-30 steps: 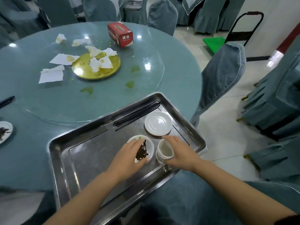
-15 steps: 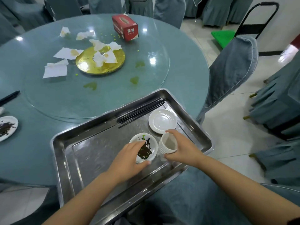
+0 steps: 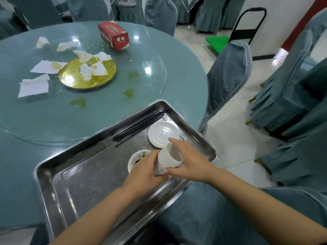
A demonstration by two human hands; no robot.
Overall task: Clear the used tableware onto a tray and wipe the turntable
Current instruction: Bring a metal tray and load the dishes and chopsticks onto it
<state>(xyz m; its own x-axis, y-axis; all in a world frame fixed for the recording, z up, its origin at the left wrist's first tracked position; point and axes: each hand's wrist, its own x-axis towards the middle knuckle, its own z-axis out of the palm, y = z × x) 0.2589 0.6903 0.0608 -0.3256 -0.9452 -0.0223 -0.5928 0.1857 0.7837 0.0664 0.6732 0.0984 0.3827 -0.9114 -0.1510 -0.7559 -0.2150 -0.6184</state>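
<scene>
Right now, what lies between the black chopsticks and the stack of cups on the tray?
In the head view, a clean white saucer sits between the chopsticks and the stack of cups.

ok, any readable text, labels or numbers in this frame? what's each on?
"国维" or similar: two white characters on the end face of the red tissue box on the turntable; blurred, reading uncertain.
Print on the box's long side: too blurred to read.
Nothing else carries text.

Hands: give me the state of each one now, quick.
Left hand: fingers wrapped around the lower part of the stack of white cups.
Right hand: gripping the same stack from the other side.
</scene>
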